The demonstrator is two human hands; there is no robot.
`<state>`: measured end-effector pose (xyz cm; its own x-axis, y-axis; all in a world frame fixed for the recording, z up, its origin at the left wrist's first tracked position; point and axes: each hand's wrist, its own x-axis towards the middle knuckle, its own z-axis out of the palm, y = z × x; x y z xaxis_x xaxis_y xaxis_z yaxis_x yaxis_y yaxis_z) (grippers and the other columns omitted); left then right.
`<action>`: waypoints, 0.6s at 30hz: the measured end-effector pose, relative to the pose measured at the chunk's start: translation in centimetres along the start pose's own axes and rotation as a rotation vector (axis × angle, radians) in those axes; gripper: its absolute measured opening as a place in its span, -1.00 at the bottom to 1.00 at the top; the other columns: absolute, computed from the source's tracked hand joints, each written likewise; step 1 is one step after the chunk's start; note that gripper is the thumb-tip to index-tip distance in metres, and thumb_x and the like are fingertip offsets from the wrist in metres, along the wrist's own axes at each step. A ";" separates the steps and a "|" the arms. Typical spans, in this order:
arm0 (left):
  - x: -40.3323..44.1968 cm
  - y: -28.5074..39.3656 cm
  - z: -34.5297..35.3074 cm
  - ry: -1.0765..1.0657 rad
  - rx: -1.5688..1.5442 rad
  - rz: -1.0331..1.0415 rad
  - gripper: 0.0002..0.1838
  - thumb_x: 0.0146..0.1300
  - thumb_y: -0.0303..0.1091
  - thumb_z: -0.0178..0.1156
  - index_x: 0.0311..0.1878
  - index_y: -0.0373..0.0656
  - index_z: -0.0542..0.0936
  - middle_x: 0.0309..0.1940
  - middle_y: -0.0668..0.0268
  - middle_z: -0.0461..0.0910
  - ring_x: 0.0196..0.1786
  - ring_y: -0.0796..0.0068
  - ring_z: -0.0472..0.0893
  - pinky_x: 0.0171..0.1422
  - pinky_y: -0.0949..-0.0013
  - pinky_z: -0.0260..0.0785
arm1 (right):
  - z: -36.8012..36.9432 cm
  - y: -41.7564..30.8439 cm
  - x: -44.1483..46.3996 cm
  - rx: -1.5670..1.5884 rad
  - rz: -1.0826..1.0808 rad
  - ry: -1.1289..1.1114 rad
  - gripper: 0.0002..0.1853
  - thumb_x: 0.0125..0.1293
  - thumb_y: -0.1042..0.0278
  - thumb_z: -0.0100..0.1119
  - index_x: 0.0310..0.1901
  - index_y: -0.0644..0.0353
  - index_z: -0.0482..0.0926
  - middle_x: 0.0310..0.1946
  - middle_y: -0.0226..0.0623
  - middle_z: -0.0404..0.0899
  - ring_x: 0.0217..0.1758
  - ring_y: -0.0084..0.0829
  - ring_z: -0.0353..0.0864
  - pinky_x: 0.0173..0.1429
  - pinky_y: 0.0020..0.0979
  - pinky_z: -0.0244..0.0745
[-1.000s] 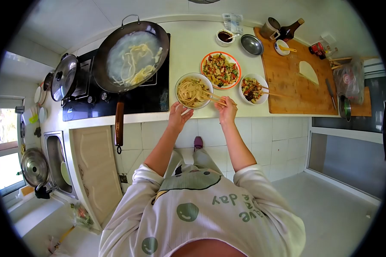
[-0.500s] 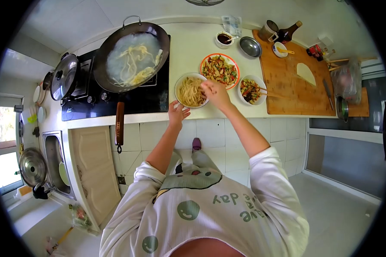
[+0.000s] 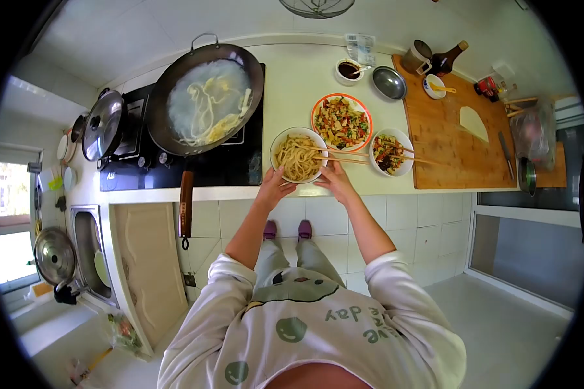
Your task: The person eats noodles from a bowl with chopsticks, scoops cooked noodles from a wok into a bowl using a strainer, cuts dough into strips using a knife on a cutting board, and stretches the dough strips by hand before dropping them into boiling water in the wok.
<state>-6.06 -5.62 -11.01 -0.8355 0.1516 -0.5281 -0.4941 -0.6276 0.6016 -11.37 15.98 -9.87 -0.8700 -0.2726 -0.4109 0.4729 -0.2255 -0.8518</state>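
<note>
Both hands hold the white bowl [image 3: 274, 147] of noodles [image 3: 298, 157] near the counter's front edge. My left hand [image 3: 274, 188] grips its lower left side, and my right hand [image 3: 337, 181] its lower right side. A pair of chopsticks [image 3: 347, 157] rests in the noodles and sticks out to the right, above my right hand. Behind the right hand is an orange-rimmed plate [image 3: 341, 122] of chopped, mixed food. To its right stands a smaller bowl [image 3: 391, 152] with similar food and another pair of chopsticks [image 3: 419, 158].
On the stove [image 3: 240, 170] a wok [image 3: 160, 123] holds noodles in cloudy water, beside a lidded pan [image 3: 104, 126]. Behind are a bowl of dark sauce [image 3: 348, 71] and a metal bowl [image 3: 389, 82]. A cutting board [image 3: 448, 142] at right bears dough [image 3: 473, 123] and a knife [image 3: 505, 154].
My right hand has let go of the chopsticks, which now lie in the noodle bowl, and has come down to its right side. The view has shifted, and both shoes now show.
</note>
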 end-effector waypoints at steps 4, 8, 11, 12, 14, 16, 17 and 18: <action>1.5 0.8 -1.1 -0.110 0.056 -0.086 -0.43 0.39 0.00 -0.02 0.35 0.02 0.13 0.27 0.18 0.31 0.26 0.18 0.41 0.29 0.06 0.31 | 1.2 1.9 1.8 0.182 0.093 -0.104 -0.25 0.30 0.20 0.18 0.39 -0.05 -0.07 0.24 -0.21 0.30 0.16 -0.22 0.49 0.07 -0.15 0.58; 2.0 0.5 -1.6 -0.155 0.039 -0.102 -0.49 0.39 0.02 -0.02 0.28 0.04 0.15 0.19 0.12 0.39 0.15 0.11 0.49 0.25 0.06 0.35 | 2.1 2.8 1.4 0.153 0.044 0.003 -0.17 0.30 0.15 0.18 0.42 -0.03 -0.17 0.25 -0.21 0.28 0.13 -0.23 0.52 0.02 -0.16 0.61; 0.6 0.9 -0.7 -0.080 0.004 -0.130 -0.48 0.40 0.03 -0.05 0.29 0.01 0.14 0.19 0.09 0.39 0.15 0.08 0.49 0.25 0.06 0.35 | 2.6 2.3 -0.4 0.139 -0.015 0.060 -0.13 0.27 0.10 0.21 0.42 0.02 -0.19 0.23 -0.20 0.30 0.03 -0.28 0.58 -0.03 -0.19 0.63; 0.1 0.8 -1.1 -0.092 -0.021 -0.123 -0.47 0.40 0.05 -0.07 0.27 -0.05 0.15 0.18 0.02 0.38 0.16 0.05 0.49 0.23 0.08 0.37 | 2.3 3.1 -0.6 0.113 -0.001 0.139 -0.10 0.27 0.08 0.20 0.42 0.05 -0.22 0.20 -0.19 0.32 -0.07 -0.32 0.61 -0.12 -0.24 0.65; -1.9 0.9 -0.9 0.017 -0.041 -0.226 -0.44 0.38 0.10 -0.06 0.20 -0.13 0.20 0.10 -0.03 0.44 0.13 0.03 0.51 0.19 0.11 0.41 | 2.7 1.8 -3.0 0.033 0.059 0.311 -0.25 0.29 0.10 0.19 0.36 0.14 0.00 0.08 -0.20 0.42 -0.21 -0.40 0.63 -0.27 -0.37 0.62; -4.6 1.0 -0.7 -0.115 0.017 -0.336 -0.52 0.34 0.09 0.02 -0.10 -0.22 0.47 -0.05 0.00 0.57 0.07 0.03 0.56 0.18 0.07 0.41 | 2.7 1.7 -5.6 -0.015 -0.018 0.436 -0.53 0.22 0.08 0.26 0.01 0.24 0.41 -0.34 -0.28 0.53 -0.46 -0.51 0.56 -0.41 -0.51 0.51; -5.3 1.6 0.4 -0.149 0.115 -0.418 -0.62 0.36 -0.07 0.06 -0.07 -0.24 0.45 -0.05 0.03 0.58 0.05 0.09 0.57 0.18 0.12 0.42 | 2.6 1.2 -6.8 -0.052 -0.079 0.395 -0.64 0.24 0.15 0.25 -0.10 0.23 0.45 -0.42 -0.33 0.52 -0.51 -0.54 0.53 -0.44 -0.53 0.47; -5.9 2.4 2.0 -0.201 0.167 -0.383 -0.67 0.35 -0.16 0.07 -0.05 -0.25 0.45 -0.04 0.04 0.57 0.06 0.11 0.57 0.16 0.14 0.43 | 2.5 0.3 -7.8 -0.091 -0.139 0.357 -0.75 0.26 0.21 0.24 -0.21 0.22 0.50 -0.50 -0.37 0.51 -0.55 -0.58 0.50 -0.48 -0.55 0.43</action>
<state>-2.78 -6.51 -5.27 -0.6073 0.5037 -0.6144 -0.7943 -0.3681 0.4833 -4.08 15.69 -6.15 -0.9264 0.1007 -0.3628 0.3465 -0.1489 -0.9262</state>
